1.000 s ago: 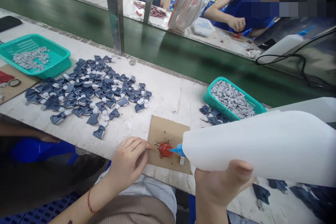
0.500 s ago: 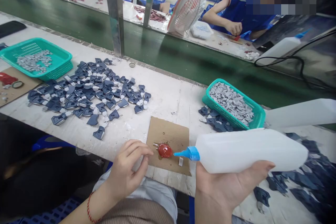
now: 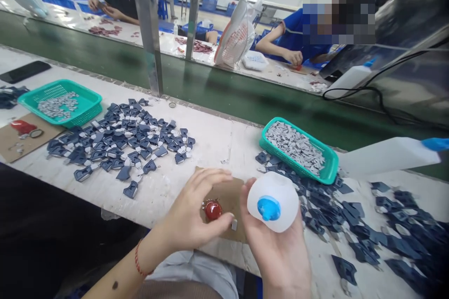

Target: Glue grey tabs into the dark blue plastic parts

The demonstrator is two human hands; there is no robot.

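Note:
My right hand is wrapped round a white plastic bottle, whose blue nozzle cap points toward me. My left hand, with a red cord on the wrist, hovers over the cardboard piece, fingers apart and holding nothing. Between the hands, a glossy red blob lies on the cardboard, with a small grey-white piece to its right. A heap of dark blue parts with pale ends spreads to the left. At the right, a green basket holds many small grey pieces.
More dark blue parts lie at the right, near another white bottle. Another green basket, cardboard and a black phone are at the left. Metal posts rise behind; people work beyond the green divider.
The bottle has turned from lying sideways to pointing its nozzle toward me. My left hand has moved right over the cardboard, its fingers spreading. The view has shifted.

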